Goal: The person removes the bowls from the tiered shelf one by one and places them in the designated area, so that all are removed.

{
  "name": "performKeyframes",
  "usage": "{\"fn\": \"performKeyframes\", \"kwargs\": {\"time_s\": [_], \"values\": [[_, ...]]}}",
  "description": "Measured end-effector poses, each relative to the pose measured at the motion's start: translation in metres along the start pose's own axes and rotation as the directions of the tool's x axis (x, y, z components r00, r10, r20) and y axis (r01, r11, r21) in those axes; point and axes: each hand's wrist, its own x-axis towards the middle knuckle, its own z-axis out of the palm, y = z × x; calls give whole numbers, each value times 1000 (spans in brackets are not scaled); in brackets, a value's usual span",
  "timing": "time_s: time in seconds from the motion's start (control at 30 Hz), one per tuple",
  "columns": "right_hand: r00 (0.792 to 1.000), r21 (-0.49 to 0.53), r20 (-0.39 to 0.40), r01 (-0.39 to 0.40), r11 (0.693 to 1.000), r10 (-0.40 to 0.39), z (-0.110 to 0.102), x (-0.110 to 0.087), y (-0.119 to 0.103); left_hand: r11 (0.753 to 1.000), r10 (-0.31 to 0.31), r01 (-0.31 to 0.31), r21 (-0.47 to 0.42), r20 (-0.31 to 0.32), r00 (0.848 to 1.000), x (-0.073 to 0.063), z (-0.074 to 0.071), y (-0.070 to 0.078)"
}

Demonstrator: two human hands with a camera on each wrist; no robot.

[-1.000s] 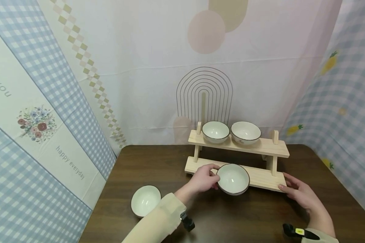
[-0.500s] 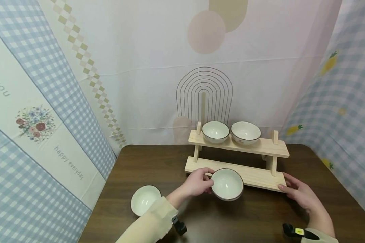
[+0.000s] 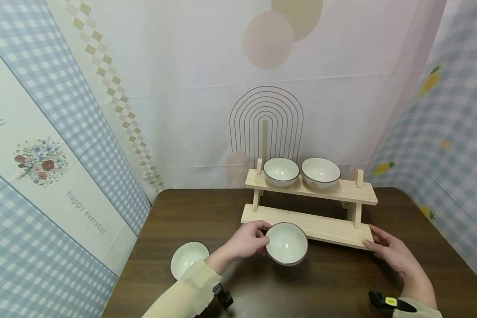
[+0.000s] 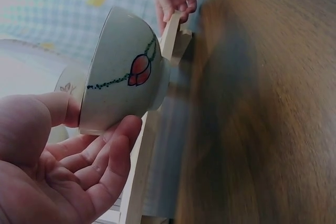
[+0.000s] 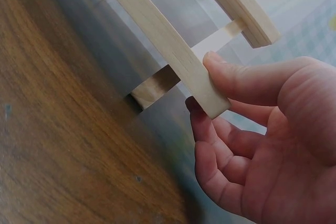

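Note:
My left hand [image 3: 247, 240] holds a white bowl [image 3: 287, 244] by its left side, thumb at the brown rim and fingers under the wall. In the left wrist view this bowl [image 4: 123, 72] shows a red bud and green dotted vine outside, and its foot is off the table. My right hand [image 3: 393, 252] pinches the right end of the lower board of a two-tier wooden rack [image 3: 326, 227]; the right wrist view shows the thumb on top of the board [image 5: 184, 66] and a fingertip below. Two more bowls, a left one [image 3: 281, 171] and a right one [image 3: 320, 172], stand on the upper tier.
Another white bowl [image 3: 188, 259] sits on the dark wooden table [image 3: 198, 212] at the left, partly covered by my left sleeve [image 3: 187, 291]. A patterned cloth [image 3: 191, 110] hangs behind the table, with checked cloths on both sides.
The left hand has moved left and slightly toward me with the bowl, away from the rack's lower board. My right hand keeps its grip on the rack, which stays in place.

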Motion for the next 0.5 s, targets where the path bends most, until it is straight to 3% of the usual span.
{"fn": "performKeyframes", "kwargs": {"time_s": [0.5], "values": [[1000, -2, 4, 1, 1000, -1, 0, 0, 0, 999, -13, 12, 41, 31, 999, -10, -16, -7]]}}
